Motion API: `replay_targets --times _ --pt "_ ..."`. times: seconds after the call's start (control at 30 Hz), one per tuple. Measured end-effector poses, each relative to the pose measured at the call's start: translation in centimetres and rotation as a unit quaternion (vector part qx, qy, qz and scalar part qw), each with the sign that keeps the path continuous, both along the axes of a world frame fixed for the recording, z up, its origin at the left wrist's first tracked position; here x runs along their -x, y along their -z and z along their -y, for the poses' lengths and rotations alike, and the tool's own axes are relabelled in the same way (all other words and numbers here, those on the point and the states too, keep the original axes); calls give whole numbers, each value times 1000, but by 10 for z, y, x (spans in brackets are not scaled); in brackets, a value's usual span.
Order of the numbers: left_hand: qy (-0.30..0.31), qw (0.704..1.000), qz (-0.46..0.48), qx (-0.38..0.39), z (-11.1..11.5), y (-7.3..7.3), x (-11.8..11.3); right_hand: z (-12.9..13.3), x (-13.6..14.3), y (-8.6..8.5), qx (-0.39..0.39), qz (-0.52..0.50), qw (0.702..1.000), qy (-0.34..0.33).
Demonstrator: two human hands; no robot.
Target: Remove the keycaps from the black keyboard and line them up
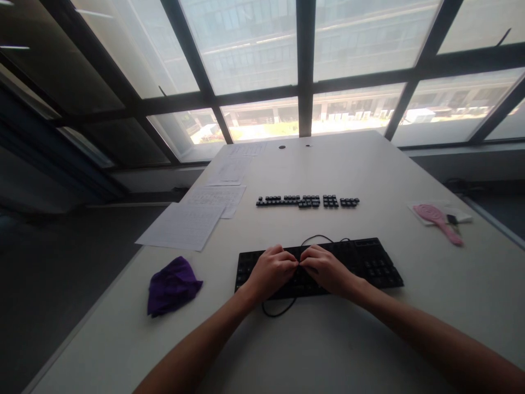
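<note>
A black keyboard lies on the white table, its cable showing behind and in front of it. Over the middle of the keyboard, my left hand and my right hand meet at the fingertips. Both hands have their fingers pressed together in a pinch. Whatever they hold, if anything, is too small and hidden to make out. Farther back, loose black keycaps stand in rows, split into several groups.
A crumpled purple cloth lies to the left of the keyboard. Printed papers run along the left table edge. At the right are a pink hairbrush and a small black object on clear plastic. Windows rise beyond the table.
</note>
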State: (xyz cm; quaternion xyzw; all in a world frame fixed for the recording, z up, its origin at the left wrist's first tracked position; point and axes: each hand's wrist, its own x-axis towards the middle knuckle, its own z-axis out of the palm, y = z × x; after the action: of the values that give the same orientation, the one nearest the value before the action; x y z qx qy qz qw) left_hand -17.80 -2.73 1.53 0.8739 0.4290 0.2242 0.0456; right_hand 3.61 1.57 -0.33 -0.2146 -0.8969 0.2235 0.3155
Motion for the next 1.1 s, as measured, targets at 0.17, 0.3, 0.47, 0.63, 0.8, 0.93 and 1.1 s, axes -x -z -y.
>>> replay_targets --times 0.17,0.3,0.47,0.63,0.8,0.93,1.1 --pt "-10 1000 -5 -17 8 4 0 4 0 -1 -1 16 1000 11" --pt "-16 1000 -3 -18 14 8 2 7 -1 1 2 26 999 23" --pt "-21 1000 -13 -3 15 9 2 8 -1 1 0 30 999 29" --pt "-29 999 -17 7 14 12 2 8 -2 2 -2 36 999 40" --pt "-30 999 0 32 16 7 2 9 -2 1 17 28 999 37" --pt "-46 996 50 66 -4 1 8 -11 -4 -3 40 10 996 73" --pt "-140 988 70 15 -78 0 12 -82 -1 -7 -5 56 971 230"
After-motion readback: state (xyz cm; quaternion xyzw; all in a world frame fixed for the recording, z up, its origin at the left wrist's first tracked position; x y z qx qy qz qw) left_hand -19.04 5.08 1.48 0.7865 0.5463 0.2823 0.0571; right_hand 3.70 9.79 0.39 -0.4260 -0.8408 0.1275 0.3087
